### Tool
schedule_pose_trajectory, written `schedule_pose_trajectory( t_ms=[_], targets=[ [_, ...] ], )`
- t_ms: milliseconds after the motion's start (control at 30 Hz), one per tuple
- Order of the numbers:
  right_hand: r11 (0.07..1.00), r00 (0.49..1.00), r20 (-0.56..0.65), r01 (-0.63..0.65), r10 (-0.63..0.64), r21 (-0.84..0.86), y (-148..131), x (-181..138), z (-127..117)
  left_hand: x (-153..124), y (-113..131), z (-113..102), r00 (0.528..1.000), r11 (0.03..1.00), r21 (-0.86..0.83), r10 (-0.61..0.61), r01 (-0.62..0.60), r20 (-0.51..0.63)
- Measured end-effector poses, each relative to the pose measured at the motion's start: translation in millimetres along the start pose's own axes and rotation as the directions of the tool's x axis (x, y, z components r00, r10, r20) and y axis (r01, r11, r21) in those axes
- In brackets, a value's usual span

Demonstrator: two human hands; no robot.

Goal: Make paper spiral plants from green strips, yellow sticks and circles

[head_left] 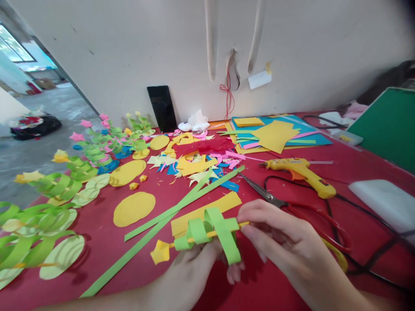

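My left hand (194,270) cups a paper tree from below, its fingers partly hidden behind the loops. The tree is a folded green paper strip (223,233) looping round a thin yellow stick, with a yellow paper star (161,252) at its left end. At the stick's other end, the thumb and fingertips of my right hand (279,242) pinch the tip. Just behind the tree lies a yellow paper strip (207,211). Two long green strips (155,226) cross on the red table to the left. Red-handled scissors (275,199) lie beyond my right hand.
Finished green paper trees (61,185) line the left side. Yellow paper discs (134,209) lie beside them. Paper scraps (197,164) cover the middle back. A yellow glue gun (301,170) with a black cord rests at right. A phone (161,108) leans against the wall.
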State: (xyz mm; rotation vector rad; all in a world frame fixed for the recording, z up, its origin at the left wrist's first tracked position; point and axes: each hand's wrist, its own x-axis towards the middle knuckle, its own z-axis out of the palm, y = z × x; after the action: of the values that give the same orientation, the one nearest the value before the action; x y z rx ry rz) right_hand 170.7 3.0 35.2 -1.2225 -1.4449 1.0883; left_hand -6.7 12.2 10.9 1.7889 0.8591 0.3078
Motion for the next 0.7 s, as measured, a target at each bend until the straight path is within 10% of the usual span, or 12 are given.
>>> schedule_pose_trajectory(
  t_ms=[200,467,700],
  targets=[
    [0.999,0.998,0.05,-0.045,0.045,0.0,2.8,-1.2,-1.4,7.7,14.5,1.7,0.984,0.971,-0.196,-0.157,0.14,-0.078],
    [0.957,0.954,0.179,-0.264,0.24,0.124,3.7,-3.1,0.2,-1.0,-4.3,2.9,0.997,0.998,-0.006,-0.069,0.069,-0.037],
    [0.874,0.9,0.223,-0.423,0.375,0.24,6.6,-3.4,3.4,5.4,1.1,5.9,0.987,0.938,-0.311,-0.162,0.153,-0.003]
  ],
)
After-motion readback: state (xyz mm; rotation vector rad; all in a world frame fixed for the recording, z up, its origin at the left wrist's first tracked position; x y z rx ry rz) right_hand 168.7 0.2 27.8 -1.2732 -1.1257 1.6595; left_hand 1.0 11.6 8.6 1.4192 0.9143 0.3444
